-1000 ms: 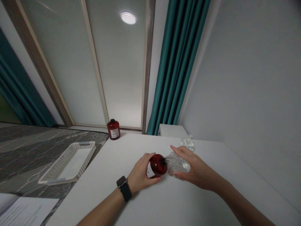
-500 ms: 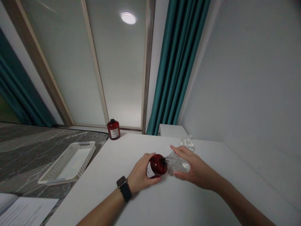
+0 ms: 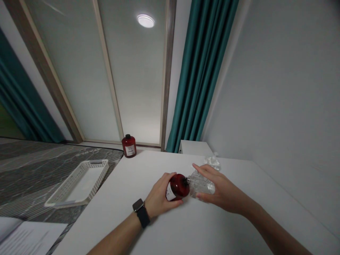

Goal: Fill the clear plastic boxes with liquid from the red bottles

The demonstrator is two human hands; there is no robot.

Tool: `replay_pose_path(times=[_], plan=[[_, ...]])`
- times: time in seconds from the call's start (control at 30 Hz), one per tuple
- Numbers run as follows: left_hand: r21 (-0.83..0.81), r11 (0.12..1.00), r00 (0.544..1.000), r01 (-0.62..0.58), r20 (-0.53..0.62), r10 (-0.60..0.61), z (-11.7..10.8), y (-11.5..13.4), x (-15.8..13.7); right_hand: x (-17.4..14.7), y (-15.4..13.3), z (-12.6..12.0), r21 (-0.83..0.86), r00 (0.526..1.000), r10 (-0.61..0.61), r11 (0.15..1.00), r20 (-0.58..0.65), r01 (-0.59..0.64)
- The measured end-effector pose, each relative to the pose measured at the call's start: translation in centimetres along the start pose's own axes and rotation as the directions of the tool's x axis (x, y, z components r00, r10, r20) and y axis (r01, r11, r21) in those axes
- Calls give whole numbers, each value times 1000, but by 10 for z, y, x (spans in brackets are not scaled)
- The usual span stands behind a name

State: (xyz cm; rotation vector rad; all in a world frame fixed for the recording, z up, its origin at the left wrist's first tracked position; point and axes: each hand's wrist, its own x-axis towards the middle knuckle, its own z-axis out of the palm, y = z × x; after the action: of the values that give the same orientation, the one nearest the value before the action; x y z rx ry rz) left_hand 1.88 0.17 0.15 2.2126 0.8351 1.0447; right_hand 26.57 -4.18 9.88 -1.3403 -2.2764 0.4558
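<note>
My left hand [image 3: 162, 193] is wrapped round a dark red bottle [image 3: 181, 185] with a white label, tilted so its neck points right. My right hand [image 3: 214, 184] grips a clear plastic bottle [image 3: 198, 184] lying on its side, its neck facing left. The two bottle mouths meet, or nearly so; exactly how they join is too small to tell. A second dark red bottle [image 3: 129, 147], with a black cap and a white label, stands upright at the far left corner of the white table [image 3: 156, 230].
Beyond my right hand lies a crumpled clear plastic item [image 3: 212, 162]. To the left, a white perforated basket [image 3: 79, 184] rests on a dark patterned surface, with an open book [image 3: 32, 237] nearer me. A white cabinet [image 3: 196, 147] stands behind the table.
Both hands keep their hold on the two bottles with no visible movement between them. Only the whole view has shifted very slightly.
</note>
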Motion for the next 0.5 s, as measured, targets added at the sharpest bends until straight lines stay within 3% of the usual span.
replay_pose_path(times=[0.5], plan=[[-53, 998, 1000, 17, -13, -18, 1, 1, 0, 3, -1, -2, 5, 1000, 11, 1000, 20, -11]])
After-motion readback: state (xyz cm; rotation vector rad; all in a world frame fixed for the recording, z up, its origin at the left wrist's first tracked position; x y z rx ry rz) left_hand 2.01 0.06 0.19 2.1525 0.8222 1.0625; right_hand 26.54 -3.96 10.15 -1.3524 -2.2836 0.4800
